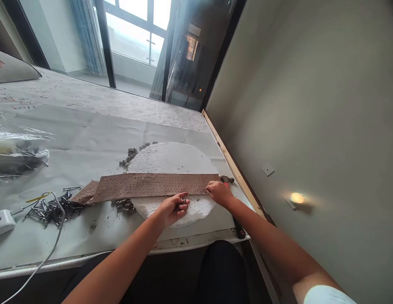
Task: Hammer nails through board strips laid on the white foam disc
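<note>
Holding perforated brown strip flat across foam disc: my right hand bears on its end at disc's right edge, grip unclear; left hand, disc's near side, clenched round small nails, kept handy.

No whole word can be read. The patterned sheet on the far part of the bed is printed all over with scattered single letters and figures in dark outline. Shapes like "O", "C" and "A" show, and near its left end one group looks like "20", but all are too small and blurred to read with certainty. On the bed's front edge, just below the left hand, stand a few small dark marks, which are illegible.
</note>
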`<state>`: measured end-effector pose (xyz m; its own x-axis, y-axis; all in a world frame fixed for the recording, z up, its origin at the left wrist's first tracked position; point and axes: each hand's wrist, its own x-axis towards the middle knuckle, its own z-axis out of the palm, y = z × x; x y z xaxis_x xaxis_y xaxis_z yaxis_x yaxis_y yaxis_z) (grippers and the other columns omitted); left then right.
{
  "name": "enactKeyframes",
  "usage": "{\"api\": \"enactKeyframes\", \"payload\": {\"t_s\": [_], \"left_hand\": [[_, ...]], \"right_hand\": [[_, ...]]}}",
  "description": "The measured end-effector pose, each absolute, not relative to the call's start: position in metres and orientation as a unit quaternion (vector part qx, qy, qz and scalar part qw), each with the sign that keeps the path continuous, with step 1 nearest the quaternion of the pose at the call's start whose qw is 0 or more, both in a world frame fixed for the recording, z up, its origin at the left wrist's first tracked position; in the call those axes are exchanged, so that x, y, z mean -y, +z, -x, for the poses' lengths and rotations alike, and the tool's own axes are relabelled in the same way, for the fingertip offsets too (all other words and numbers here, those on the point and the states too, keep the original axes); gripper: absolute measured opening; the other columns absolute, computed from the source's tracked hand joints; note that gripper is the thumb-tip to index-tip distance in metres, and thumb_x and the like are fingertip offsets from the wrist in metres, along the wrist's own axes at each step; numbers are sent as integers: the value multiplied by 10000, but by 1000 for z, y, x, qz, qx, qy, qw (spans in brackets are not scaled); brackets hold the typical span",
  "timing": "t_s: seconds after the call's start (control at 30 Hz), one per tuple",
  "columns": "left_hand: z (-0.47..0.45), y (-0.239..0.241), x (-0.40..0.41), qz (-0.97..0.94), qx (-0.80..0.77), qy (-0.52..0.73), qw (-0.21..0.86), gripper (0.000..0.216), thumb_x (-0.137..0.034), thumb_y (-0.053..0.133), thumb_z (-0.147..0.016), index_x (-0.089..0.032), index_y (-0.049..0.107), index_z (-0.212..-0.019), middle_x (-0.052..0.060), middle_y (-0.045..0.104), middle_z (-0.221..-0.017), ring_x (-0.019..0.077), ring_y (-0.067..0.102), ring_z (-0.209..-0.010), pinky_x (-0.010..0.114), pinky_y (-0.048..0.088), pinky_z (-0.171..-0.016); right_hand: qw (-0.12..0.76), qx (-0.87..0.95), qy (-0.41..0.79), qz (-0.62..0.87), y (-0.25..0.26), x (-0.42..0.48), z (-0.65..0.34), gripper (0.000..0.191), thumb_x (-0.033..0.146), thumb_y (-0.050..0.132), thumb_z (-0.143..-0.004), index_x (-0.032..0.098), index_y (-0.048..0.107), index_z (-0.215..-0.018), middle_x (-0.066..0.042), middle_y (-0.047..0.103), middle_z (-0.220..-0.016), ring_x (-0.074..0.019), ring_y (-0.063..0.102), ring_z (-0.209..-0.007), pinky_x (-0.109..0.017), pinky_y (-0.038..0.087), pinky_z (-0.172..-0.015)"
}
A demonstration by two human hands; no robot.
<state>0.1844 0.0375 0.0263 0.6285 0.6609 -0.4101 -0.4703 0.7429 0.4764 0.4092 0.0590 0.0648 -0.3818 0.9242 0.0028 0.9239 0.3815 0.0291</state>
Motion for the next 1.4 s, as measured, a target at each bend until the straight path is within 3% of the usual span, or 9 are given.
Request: {"api": "enactKeyframes", "payload": {"t_s": [0.27,0.5,0.8,1.1,1.2,1.4], "left_hand": [[-184,26,-37,-166,-280,322,889,518,-4,445,-661,-150,370,-1152,16,458,-728,39,367,-457,127,249,-399],[-184,26,-36,-170,-289,322,885,542,-8,451,-657,-147,373,-1175,23,468,-736,43,373,-469,132,259,-401],[-184,31,-34,-167,-297,324,883,559,1,439,-647,-139,370,-1183,21,468,-728,43,367,-467,130,249,-399],[-184,28,-35,-164,-289,319,888,564,6,433,-655,-144,369,-1195,23,474,-733,46,378,-471,135,258,-405],[-183,31,-34,-165,-295,320,885,561,5,429,-665,-139,368,-1204,21,475,-726,45,384,-471,135,276,-410],[-185,35,-32,-164,-298,325,882,594,27,425,-662,-137,344,-1228,37,511,-730,73,479,-517,150,355,-435]], "right_hand": [[88,-838,57,-535,50,-55,-407,242,118,438,-852,132,669,-778,-119,659,-843,-193,606,-789,-264,388,-650],[101,-833,72,-539,57,-56,-406,262,195,401,-892,156,654,-835,-95,650,-892,-180,619,-797,-257,396,-653],[115,-825,65,-549,54,-57,-394,165,169,497,-821,122,655,-834,-130,648,-872,-201,629,-790,-257,410,-643],[79,-821,26,-564,59,-60,-403,159,253,505,-857,166,638,-848,-78,652,-910,-183,624,-823,-246,402,-676],[62,-824,1,-563,61,-63,-406,115,206,530,-846,169,629,-801,-74,653,-887,-167,619,-787,-236,393,-668],[-48,-817,-38,-573,92,-58,-406,247,175,339,-931,128,582,-944,-102,641,-897,-155,593,-793,-243,398,-686]]}}
